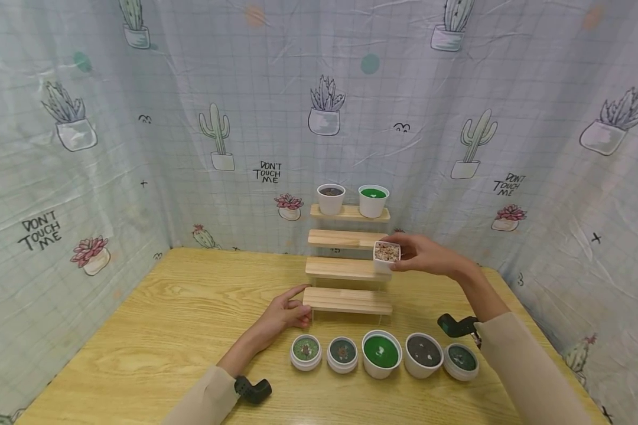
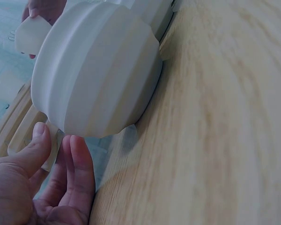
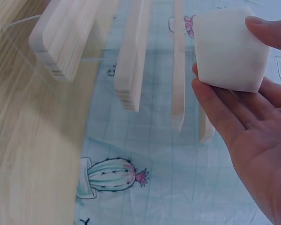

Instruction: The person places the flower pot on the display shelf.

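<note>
Granules (image 1: 387, 252) in cream and tan are contained in a small square pot (image 1: 384, 267), whose smooth white walls taper toward the base. It is gripped by the right hand (image 1: 425, 254), thumb on one side and curled fingers on another, and is held roughly upright by the right end of a stepped stand (image 1: 345, 298); whether a board is touched by it cannot be told. Four pale wooden boards, grained lengthwise and rounded at the corners, make up the stand. Its lowest board is pinched at the left end by the left hand (image 1: 277, 316), the fingers parted by the board's width. On its top board, a grey-topped cup (image 1: 331, 205) and a green-topped cup (image 1: 372, 206), both round and white, are borne. In front of the stand, squat jars (image 1: 305, 366) and deeper round cups (image 1: 381, 371) are lined up on the wood-grained bench (image 1: 138, 330). Behind it, creased cloth (image 1: 276, 71) printed with cacti is hung.
</note>
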`<state>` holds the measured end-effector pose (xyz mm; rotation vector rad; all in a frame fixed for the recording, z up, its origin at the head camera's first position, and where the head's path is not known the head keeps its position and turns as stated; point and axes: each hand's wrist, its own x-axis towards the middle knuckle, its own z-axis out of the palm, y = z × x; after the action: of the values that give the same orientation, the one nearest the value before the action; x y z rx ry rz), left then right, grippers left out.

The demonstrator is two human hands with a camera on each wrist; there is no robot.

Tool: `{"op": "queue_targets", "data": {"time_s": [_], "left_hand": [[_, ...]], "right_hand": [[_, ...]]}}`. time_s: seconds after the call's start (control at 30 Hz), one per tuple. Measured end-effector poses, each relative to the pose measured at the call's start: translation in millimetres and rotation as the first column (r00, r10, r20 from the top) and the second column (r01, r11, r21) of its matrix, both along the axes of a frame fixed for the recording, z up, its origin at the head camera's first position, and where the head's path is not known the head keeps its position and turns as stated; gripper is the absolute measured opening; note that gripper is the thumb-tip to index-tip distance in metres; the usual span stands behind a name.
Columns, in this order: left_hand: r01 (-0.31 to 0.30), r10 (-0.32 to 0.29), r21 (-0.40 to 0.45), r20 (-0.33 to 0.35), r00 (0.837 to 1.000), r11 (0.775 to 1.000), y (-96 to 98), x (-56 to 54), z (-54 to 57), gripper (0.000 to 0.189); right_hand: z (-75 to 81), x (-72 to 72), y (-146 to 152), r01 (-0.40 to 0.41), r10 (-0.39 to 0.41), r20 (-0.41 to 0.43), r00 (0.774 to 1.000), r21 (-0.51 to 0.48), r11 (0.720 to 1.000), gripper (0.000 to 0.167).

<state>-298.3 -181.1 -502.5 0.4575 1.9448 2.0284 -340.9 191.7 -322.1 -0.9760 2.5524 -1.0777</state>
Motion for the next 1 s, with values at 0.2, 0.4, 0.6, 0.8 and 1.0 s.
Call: {"op": "queue_targets", "data": {"time_s": [0.2,0.4,0.6,0.8,1.0], "left_hand": [[0.002,-0.002,-0.005,-0.004,1.000,1.000,-0.1,-1.5,-1.4,0.077],[0.004,-0.004,-0.005,-0.001,1.000,1.000,-0.1,-1.5,-1.6,0.076],[0.004,-0.004,0.001,0.002,1.000,1.000,0.3,-1.9,-1.8,0.075],[0.010,-0.010,0.001,-0.002,1.000,1.000,0.4,-3.4,-2.9,0.075],[0.008,-0.008,-0.003,-0.003,1.000,1.000,0.4,-4.2,-3.5,0.075]], "right_hand": [[1.4,-4.3,-8.2,0.000,0.000,-0.003,1.000,-0.007,1.000,0.064],[2.8,-11.5,-17.6,-0.019,0.019,0.000,1.000,-0.027,0.999,0.063],[9.4,-15.3,-28.1,-0.034,0.032,-0.033,0.999,-0.060,0.998,0.062],[13.0,-18.1,-38.7,0.001,-0.006,-0.067,0.998,-0.071,0.997,0.066],[13.1,-23.9,-50.7,0.030,-0.033,-0.074,0.997,-0.044,0.999,0.062]]}}
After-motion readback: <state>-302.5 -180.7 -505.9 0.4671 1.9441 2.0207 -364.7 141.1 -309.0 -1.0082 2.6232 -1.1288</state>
